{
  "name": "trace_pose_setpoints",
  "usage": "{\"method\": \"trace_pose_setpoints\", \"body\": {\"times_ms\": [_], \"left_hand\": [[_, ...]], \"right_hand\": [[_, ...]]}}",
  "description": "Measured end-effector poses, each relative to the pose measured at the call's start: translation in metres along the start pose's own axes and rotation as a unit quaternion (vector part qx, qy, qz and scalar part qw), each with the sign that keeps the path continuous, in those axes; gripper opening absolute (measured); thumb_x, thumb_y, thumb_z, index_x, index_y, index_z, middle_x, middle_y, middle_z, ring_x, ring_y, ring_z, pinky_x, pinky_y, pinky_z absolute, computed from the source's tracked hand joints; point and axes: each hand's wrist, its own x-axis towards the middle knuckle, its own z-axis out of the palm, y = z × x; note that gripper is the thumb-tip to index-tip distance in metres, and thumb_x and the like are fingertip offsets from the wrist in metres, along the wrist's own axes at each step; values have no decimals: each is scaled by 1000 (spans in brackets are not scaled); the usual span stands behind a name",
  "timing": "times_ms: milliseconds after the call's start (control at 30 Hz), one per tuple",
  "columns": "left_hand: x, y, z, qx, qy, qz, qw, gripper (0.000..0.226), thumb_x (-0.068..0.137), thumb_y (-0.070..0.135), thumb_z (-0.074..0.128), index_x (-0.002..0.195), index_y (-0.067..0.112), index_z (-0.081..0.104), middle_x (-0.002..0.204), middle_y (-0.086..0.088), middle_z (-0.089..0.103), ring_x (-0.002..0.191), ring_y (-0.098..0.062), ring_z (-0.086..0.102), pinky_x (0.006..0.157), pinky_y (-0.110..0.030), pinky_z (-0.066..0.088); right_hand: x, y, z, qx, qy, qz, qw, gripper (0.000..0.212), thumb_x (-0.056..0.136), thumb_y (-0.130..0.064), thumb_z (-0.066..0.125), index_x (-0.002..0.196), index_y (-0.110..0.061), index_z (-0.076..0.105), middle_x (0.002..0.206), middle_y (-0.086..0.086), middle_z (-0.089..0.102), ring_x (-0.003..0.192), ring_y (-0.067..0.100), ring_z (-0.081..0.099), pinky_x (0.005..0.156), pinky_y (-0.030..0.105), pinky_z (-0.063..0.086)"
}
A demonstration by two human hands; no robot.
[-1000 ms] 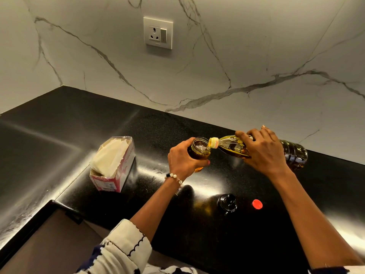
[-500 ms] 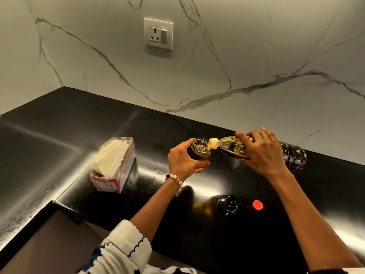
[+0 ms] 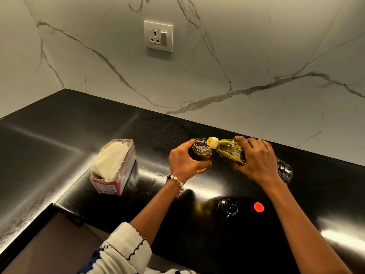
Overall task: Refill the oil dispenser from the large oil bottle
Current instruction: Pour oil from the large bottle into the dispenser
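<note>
Two hands are working just behind the red cap (image 3: 259, 206) lying on the black counter (image 3: 59, 147). Left hand (image 3: 184, 162) is gripping the oil dispenser (image 3: 199, 153), fingers curled around its glass body, holding it up and behind-left of the cap. Right hand (image 3: 256, 161) is clasping the large oil bottle (image 3: 229, 151), tilting it so its yellow neck is sitting at the dispenser's open mouth. Left of the cap, a dark lid (image 3: 228, 206) is resting; farther left, a tissue box (image 3: 114, 167) is standing.

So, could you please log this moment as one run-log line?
stage: pouring | left hand: holds oil dispenser | right hand: tilts large oil bottle, mouth at dispenser's opening | red cap: on counter
</note>
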Motion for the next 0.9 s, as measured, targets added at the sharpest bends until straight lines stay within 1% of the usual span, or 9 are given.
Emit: {"method": "trace_pose_setpoints", "body": {"times_ms": [200,333,500,567,667,700,733,833,900], "left_hand": [[2,4,0,-10,-7,-7,1000,76,46,64,79,113,30,66,99,11,72,90,-7,66,81,-34,57],[5,6,-1,-18,-6,-13,1000,75,48,58,85,114,28,67,99,9,72,90,-8,66,82,-34,57],[10,13,-4,-31,11,-16,999,71,47,56,86,110,30,68,95,11,73,88,-8,67,81,-34,57],[10,16,-5,-35,13,-15,999,70,49,49,91,111,28,68,96,9,73,89,-9,67,82,-33,57],[10,16,-5,-28,11,-13,999,70,50,47,92,113,25,68,99,7,73,91,-10,67,83,-34,57],[9,14,-4,-29,9,-15,999,70,51,46,92,113,24,68,99,7,73,91,-10,67,83,-34,57],[8,13,-3,-32,8,-16,999,70,51,45,92,113,24,68,98,7,72,91,-11,67,84,-35,57],[6,8,-1,-30,8,-16,999,71,50,45,92,113,23,68,98,10,71,92,-10,67,84,-35,57],[4,6,0,-25,11,-18,999,71,50,45,92,113,23,68,98,10,71,92,-9,67,85,-34,57]], "right_hand": [[-8,-4,8,61,-6,36,997,93,48,-29,93,126,-18,44,96,13,64,89,34,63,89,48,46],[-10,-6,9,98,-9,71,993,92,50,-27,92,128,-18,44,100,12,64,94,33,62,93,48,44],[-9,-7,9,158,-14,109,981,90,54,-26,89,131,-17,44,104,11,62,95,30,60,91,47,44],[-9,-6,5,237,1,137,962,87,54,-22,89,127,-22,42,105,9,61,92,26,61,87,44,49],[-9,-2,-1,368,45,195,908,81,56,-13,89,121,-21,42,103,-1,59,86,12,60,78,24,48],[-9,0,-2,394,63,215,891,80,57,-11,89,120,-20,42,103,-4,57,85,7,59,77,21,46],[-9,2,-2,413,84,234,876,79,57,-11,89,120,-19,41,103,-6,55,87,4,57,78,21,47],[-11,6,0,462,144,286,827,82,57,-10,89,123,-20,41,113,-1,53,102,13,57,87,30,49],[-14,7,4,488,173,317,795,85,57,-9,89,126,-19,41,118,2,53,108,14,56,89,29,48]]}}
